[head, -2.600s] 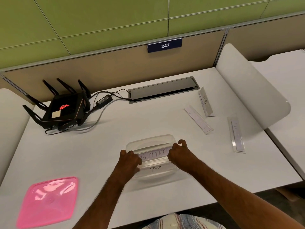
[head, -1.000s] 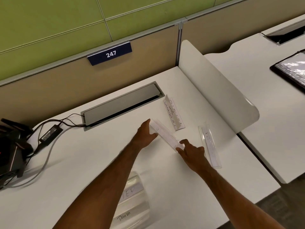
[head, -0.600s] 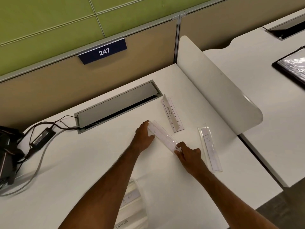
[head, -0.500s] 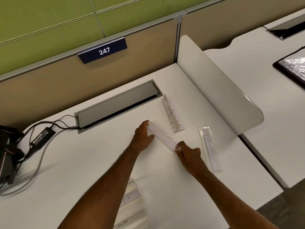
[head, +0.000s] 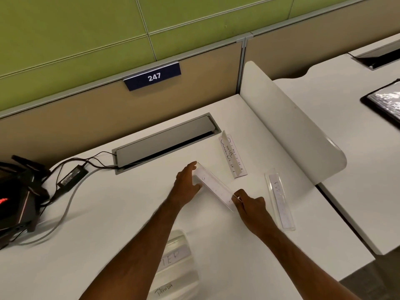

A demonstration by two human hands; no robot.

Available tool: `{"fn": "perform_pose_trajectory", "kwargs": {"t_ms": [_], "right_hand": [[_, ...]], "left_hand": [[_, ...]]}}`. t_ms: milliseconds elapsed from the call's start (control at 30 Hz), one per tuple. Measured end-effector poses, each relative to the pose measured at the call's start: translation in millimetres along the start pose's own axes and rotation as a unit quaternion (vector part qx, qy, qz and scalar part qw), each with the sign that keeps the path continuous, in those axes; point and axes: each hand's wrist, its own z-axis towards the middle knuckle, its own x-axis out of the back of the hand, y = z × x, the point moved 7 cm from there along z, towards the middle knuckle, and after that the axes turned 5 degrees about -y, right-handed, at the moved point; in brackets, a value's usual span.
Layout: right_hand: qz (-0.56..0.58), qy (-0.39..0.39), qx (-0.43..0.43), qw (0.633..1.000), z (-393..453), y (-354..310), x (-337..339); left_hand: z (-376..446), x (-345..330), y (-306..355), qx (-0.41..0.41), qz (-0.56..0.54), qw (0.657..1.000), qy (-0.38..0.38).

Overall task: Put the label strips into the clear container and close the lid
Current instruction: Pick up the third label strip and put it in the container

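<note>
Label strip [head: 213, 187]: light, stiff, slick plastic, we judge. Left hand [head: 186, 187] fingers pinch its far end, right hand [head: 249, 204] fingers its near end; end grips suit.

Office: numbered cubicle sign [head: 152, 76], desk divider [head: 287, 124], cable tray [head: 164, 141], router [head: 15, 202].
</note>
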Motion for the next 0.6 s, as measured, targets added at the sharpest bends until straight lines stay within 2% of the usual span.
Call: {"fn": "perform_pose_trajectory", "kwargs": {"t_ms": [133,233,367,500,600], "right_hand": [[0.034,-0.016,-0.002,0.999,-9,-20,6],[0.114,-0.043,-0.014,0.992,-15,-34,9],[0.226,-0.075,-0.031,0.971,-20,-55,9],[0.297,-0.074,-0.016,0.952,-22,-75,12],[0.359,-0.072,-0.035,0.930,-22,-88,13]], "left_hand": [[-21,15,-3,-0.007,-0.010,1.000,0.023],[-38,27,-5,-0.023,-0.005,0.999,0.044],[-60,45,-16,-0.024,-0.005,0.998,0.061],[-83,61,-27,-0.029,-0.010,0.996,0.081],[-100,70,-31,-0.039,-0.005,0.995,0.089]]}}
